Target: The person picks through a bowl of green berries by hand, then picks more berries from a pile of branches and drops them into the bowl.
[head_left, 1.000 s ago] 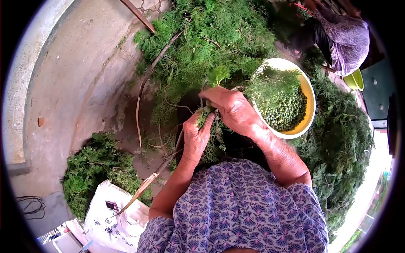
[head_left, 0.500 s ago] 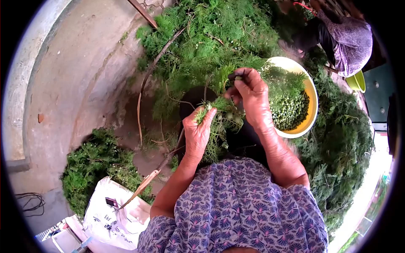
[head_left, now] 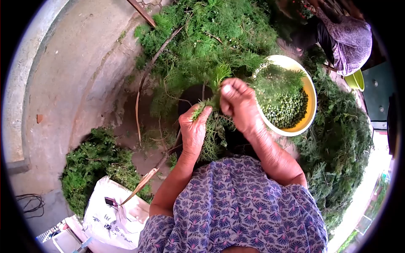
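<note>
My left hand [head_left: 194,131] is closed around a leafy evergreen branch [head_left: 204,105], its thumb pressed on the green sprays. Just to the right, my right hand [head_left: 241,103] is curled with its fingers together beside the sprays. Whatever it pinches, if anything, is hidden. Close to my right hand stands a yellow basin [head_left: 312,110] with a white rim, holding many small round green seed cones [head_left: 289,110]. Some feathery foliage [head_left: 280,80] overlaps the basin's left and upper part.
A large heap of cut branches [head_left: 219,33] lies ahead, with more greenery [head_left: 337,147] at right and a smaller pile [head_left: 95,162] at left. A white sack [head_left: 99,211] bears a small phone-like device [head_left: 111,202]. Another person [head_left: 348,42] bends at upper right near a yellow-green bucket [head_left: 355,80].
My right hand has moved left and slightly down, away from the basin and towards my left hand, and its fingers have curled in. My left hand keeps its hold on the branch.
</note>
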### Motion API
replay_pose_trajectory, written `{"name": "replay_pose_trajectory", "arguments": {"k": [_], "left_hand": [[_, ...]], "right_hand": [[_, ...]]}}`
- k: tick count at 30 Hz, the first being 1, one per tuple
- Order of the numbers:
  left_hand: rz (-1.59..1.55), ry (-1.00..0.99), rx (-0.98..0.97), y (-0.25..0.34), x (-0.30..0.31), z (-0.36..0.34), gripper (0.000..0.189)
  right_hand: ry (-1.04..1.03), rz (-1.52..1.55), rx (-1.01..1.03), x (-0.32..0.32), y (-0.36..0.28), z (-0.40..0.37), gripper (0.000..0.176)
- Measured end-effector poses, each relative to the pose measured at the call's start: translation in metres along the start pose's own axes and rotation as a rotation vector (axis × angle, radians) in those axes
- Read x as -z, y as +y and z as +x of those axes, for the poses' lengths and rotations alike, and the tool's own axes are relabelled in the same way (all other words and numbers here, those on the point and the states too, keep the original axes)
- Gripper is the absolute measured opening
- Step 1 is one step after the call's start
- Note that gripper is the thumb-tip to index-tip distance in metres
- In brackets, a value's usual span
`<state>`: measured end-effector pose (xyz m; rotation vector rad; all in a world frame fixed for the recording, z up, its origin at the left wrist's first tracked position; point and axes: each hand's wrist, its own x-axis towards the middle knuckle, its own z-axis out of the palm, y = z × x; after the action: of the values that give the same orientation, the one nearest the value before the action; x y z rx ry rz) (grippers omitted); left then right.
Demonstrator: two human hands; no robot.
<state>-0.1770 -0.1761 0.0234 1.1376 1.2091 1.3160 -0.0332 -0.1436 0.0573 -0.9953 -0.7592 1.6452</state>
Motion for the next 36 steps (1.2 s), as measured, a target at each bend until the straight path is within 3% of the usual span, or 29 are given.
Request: {"name": "replay_pose_trajectory", "arguments": {"k": [4,6,8,10,12,13,17,21,23,28,30,32,34,36], "left_hand": [[-0.182,0.193,0.024,0.002,-0.003,0.003,0.016],[-0.195,0.189,0.054,-0.003,0.002,0.003,0.015],[-0.207,0.209,0.034,-0.003,0.001,0.004,0.015],[-0.219,0.204,0.059,-0.004,0.001,0.004,0.014],[-0.229,0.200,0.083,-0.005,0.001,0.004,0.013],[-0.299,0.209,0.095,-0.005,-0.001,0.005,0.013],[-0.390,0.114,0.110,-0.001,0.000,0.005,0.018],[-0.368,0.118,0.139,-0.005,-0.003,0.005,0.020],[-0.317,0.096,0.120,-0.007,-0.001,0.005,0.021],[-0.295,0.084,0.101,-0.014,0.000,0.004,0.023],[-0.322,0.088,0.113,-0.014,0.001,0.005,0.023],[-0.363,0.071,0.095,-0.012,0.001,0.005,0.023],[-0.315,0.052,0.110,-0.016,0.008,0.004,0.024],[-0.363,0.089,0.170,-0.020,0.012,0.003,0.023]], "right_hand": [[0.091,0.431,-0.021,-0.003,-0.030,-0.006,0.009],[-0.095,0.347,0.034,0.019,-0.015,-0.012,0.010],[0.011,-0.126,-0.037,0.005,-0.015,-0.036,0.012],[-0.075,-0.518,0.229,-0.004,0.004,-0.047,0.021],[0.044,-0.842,0.372,-0.007,0.019,-0.043,0.026],[0.020,-0.977,0.612,-0.003,0.025,-0.034,0.031],[-0.070,-1.125,0.455,0.001,0.037,-0.018,0.034],[0.037,-1.122,0.500,0.001,0.038,-0.017,0.027],[0.002,-0.978,0.483,0.003,0.038,-0.016,0.019],[-0.064,-0.945,0.433,0.006,0.031,-0.016,0.012],[-0.150,-0.649,-0.051,0.003,0.013,-0.020,0.012],[-0.183,-0.174,-0.198,0.019,0.011,-0.022,0.011],[-0.183,0.151,-0.111,0.028,0.002,-0.026,0.013],[-0.172,0.238,-0.045,0.035,-0.014,-0.029,0.009]]}}
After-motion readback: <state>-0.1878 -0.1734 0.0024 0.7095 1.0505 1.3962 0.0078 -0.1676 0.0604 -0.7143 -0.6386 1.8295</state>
